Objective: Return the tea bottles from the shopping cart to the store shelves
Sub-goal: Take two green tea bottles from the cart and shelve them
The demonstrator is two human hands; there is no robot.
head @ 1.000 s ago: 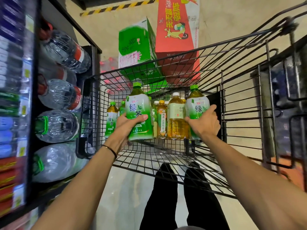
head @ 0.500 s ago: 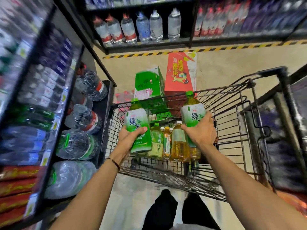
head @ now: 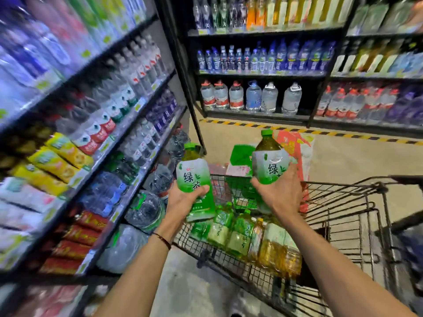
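While held above the shopping cart point(head: 343, 185), the left tea bottle point(head: 194, 179) sits in the left hand point(head: 183, 202), the right tea bottle point(head: 270, 163) in the right hand point(head: 281, 193), fingers point(head: 201, 189) curled round labels. Full, likely heavy; slick wrap, grip mid-body.

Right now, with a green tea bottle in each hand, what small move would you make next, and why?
Probably step toward the far shelves: left hand and right hand grip the left bottle and right bottle, both held above the cart, and yellowish tea-like bottles line the top shelf ahead.
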